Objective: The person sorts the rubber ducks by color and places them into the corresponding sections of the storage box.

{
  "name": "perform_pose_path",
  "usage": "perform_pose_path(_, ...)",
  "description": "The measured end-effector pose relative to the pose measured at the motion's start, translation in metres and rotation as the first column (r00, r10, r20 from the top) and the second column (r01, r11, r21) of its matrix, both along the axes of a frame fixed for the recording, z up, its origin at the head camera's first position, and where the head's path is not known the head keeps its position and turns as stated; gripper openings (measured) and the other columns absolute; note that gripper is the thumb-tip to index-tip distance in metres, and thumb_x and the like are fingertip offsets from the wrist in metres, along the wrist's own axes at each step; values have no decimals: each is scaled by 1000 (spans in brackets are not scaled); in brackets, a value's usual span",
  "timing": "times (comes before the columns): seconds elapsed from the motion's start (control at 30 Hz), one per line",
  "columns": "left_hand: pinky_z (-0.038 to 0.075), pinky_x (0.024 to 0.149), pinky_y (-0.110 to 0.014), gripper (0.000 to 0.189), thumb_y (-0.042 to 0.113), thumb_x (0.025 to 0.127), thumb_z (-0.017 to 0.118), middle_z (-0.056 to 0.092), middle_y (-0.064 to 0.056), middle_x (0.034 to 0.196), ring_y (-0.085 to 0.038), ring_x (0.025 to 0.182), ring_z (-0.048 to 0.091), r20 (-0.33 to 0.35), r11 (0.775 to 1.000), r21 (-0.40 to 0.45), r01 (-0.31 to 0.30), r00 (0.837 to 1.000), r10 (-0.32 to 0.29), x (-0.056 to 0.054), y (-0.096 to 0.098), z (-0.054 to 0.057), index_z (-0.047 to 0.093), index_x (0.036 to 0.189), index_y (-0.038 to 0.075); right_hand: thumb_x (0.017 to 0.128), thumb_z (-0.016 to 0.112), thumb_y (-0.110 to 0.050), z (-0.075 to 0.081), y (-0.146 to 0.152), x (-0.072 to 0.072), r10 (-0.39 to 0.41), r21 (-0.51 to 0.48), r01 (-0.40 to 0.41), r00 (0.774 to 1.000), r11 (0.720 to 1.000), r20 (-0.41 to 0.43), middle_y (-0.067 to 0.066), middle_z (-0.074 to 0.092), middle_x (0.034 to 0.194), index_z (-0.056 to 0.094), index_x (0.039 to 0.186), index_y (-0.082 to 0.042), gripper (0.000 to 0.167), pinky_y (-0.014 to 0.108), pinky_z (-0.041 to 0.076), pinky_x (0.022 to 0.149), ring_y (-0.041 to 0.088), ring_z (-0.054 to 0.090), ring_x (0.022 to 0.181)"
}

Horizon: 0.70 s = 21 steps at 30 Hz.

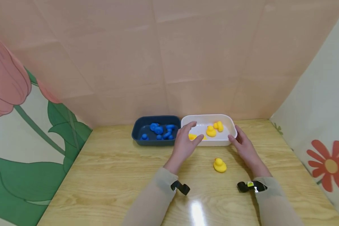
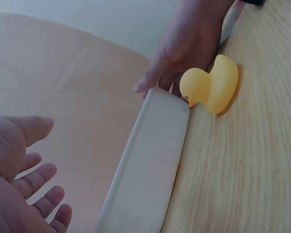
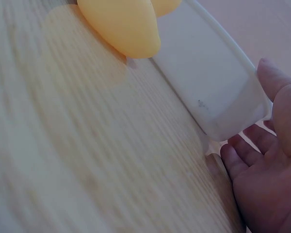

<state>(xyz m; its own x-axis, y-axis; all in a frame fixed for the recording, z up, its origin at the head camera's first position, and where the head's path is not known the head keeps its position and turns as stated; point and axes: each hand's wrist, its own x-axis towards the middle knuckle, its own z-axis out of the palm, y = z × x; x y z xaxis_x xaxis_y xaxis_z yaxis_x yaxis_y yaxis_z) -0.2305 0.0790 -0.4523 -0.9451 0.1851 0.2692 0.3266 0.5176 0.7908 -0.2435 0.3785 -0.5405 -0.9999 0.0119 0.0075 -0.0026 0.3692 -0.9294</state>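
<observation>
A white tray (image 1: 214,143) holds yellow rubber ducks, two of which (image 1: 211,131) (image 1: 218,126) show plainly; more yellow is partly hidden behind my left hand (image 1: 185,142). That hand hovers over the tray's left end, thumb and fingers spread, holding nothing. At the right end, my right hand (image 1: 244,147) grips the tray's corner, with the thumb (image 3: 274,80) at the rim and the fingers around the outer side. One yellow rubber duck (image 1: 220,165) sits upright on the table in front of the tray, between my forearms.
Left of the white tray, and close against it, stands a dark blue tray (image 1: 155,143) with several blue toys (image 1: 158,130) inside. Both trays stand on the wooden table (image 1: 107,175) near the pinkish back wall (image 1: 124,62). A flower-patterned wall (image 1: 313,125) borders the right side.
</observation>
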Motion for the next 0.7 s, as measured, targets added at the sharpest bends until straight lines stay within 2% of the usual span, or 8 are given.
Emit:
perform_pose_path(0.2, 51, 115, -42, 61, 33, 104, 81, 63, 3, 155, -23, 139, 56, -23, 999, 5, 38, 999, -38, 10, 1, -3, 59, 159, 19, 111, 54, -62, 0, 1, -2, 4, 0, -4, 1000, 1000, -7, 16, 4, 183, -4, 178, -22, 97, 67, 18, 130, 46, 11, 167)
perform_pose_path(0.4, 52, 114, -41, 60, 34, 104, 81, 63, 5, 154, -20, 137, 58, -6, 999, -14, 44, 999, -44, 19, 4, -6, 60, 158, 22, 111, 54, -64, 1, 1, -2, 7, -7, -7, 1000, 1000, 0, 16, 3, 184, -5, 178, -23, 98, 67, 17, 130, 45, 10, 167)
perform_pose_path(0.5, 52, 113, -41, 58, 33, 105, 81, 63, 3, 154, -22, 136, 58, -16, 997, -17, 69, 997, -70, 22, 5, -9, 60, 158, 20, 111, 54, -64, 1, 2, -1, 7, -12, -7, 1000, 1000, 1, 15, 3, 184, -5, 178, -24, 99, 67, 18, 130, 45, 11, 167)
perform_pose_path(0.7, 49, 117, -40, 59, 31, 104, 81, 63, 3, 155, -20, 139, 57, 19, 994, -4, 112, 994, -112, 32, 10, -15, 60, 158, 21, 111, 55, -62, -1, 4, -2, 4, -17, -4, 1000, 1000, -8, 17, 4, 183, -5, 178, -22, 98, 67, 17, 130, 46, 11, 167)
